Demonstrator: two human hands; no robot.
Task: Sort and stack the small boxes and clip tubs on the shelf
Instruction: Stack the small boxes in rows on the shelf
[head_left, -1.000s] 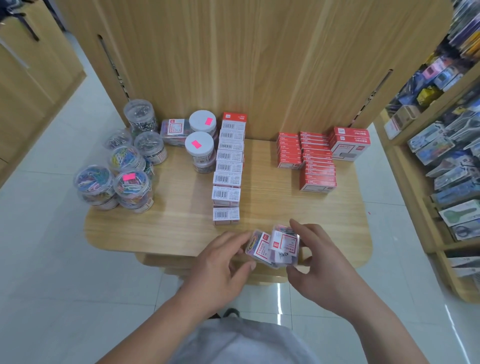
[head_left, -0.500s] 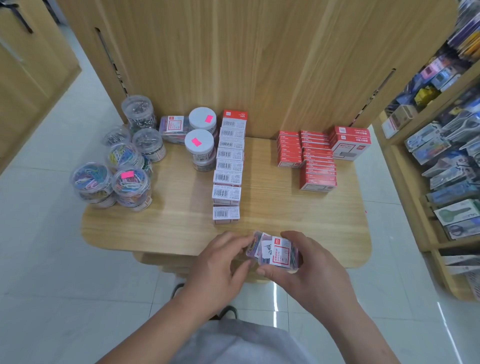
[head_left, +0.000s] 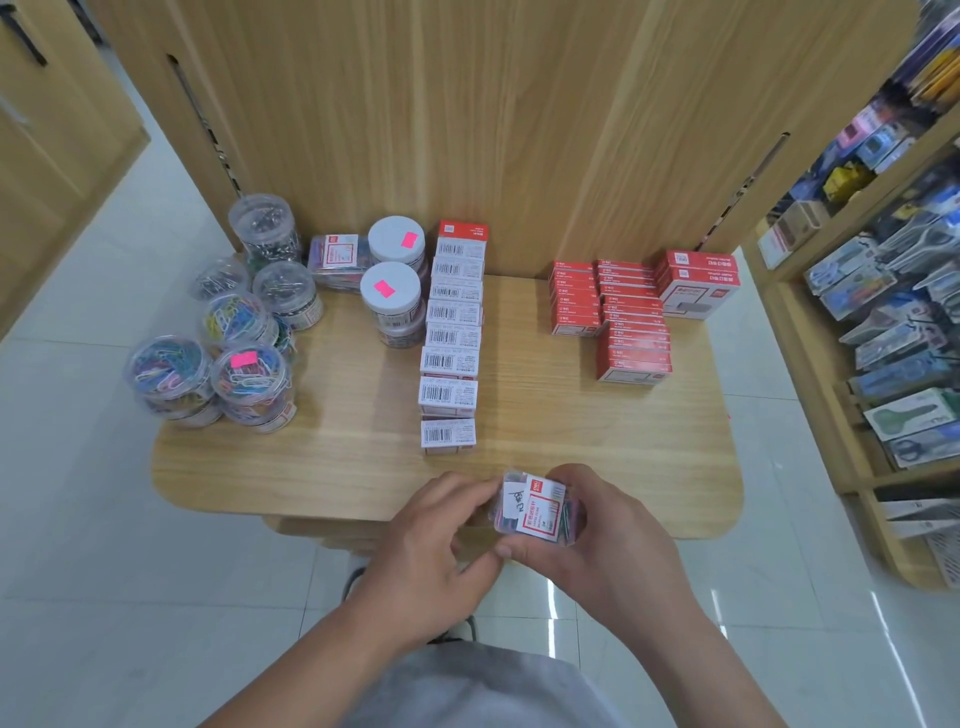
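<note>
Squared up fanned clear clip boxes (head_left: 535, 512) into one stack; closed L grip (head_left: 434, 540) & R grip (head_left: 605, 540) tighter round it vs 1 s ago.

The bare left forearm (head_left: 322, 654) and right forearm (head_left: 701, 660) rise from the lower edge and converge; the left hand (head_left: 436, 535) is palm-down, fingers curled, fingertips against the left side of a small clear box (head_left: 535, 512); the right hand (head_left: 608, 540) cups that box from the right, thumb along its near edge, fingers round the far side.
</note>
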